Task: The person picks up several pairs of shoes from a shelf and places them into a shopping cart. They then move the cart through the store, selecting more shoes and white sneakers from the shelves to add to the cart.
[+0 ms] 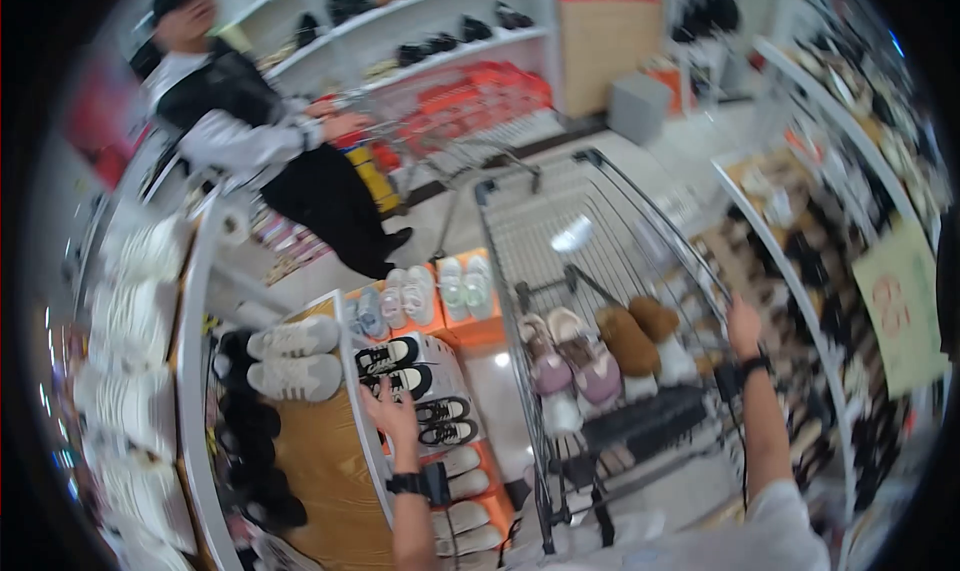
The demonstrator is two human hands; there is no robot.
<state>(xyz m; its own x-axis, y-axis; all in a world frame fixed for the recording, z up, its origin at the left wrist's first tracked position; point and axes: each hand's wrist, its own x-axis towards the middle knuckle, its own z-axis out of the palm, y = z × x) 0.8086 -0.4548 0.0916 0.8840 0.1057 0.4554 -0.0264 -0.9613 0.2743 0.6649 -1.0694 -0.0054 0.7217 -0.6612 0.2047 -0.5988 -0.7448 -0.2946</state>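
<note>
My left hand [393, 414] is held out with its fingers spread, right at a pair of black sneakers with white soles [392, 368] on a stack of shoe boxes. A black band circles that wrist. My right hand [743, 328] is closed on the side rail of a wire shopping cart [590, 206], its fingers partly hidden. Inside the cart sit purple-and-beige shoes [575, 356] and brown fuzzy slippers [635, 341]. Below the black sneakers stand more black-and-white sneakers [443, 421] and a row of pale shoes [465, 516].
At the upper left, a person [255, 136] in a dark vest holds another cart [450, 131] with red goods behind it. White sneakers [295, 358] lie on a wooden shelf [325, 471]. Shoe racks [800, 281] line the right, with a yellow "65" sign [905, 311].
</note>
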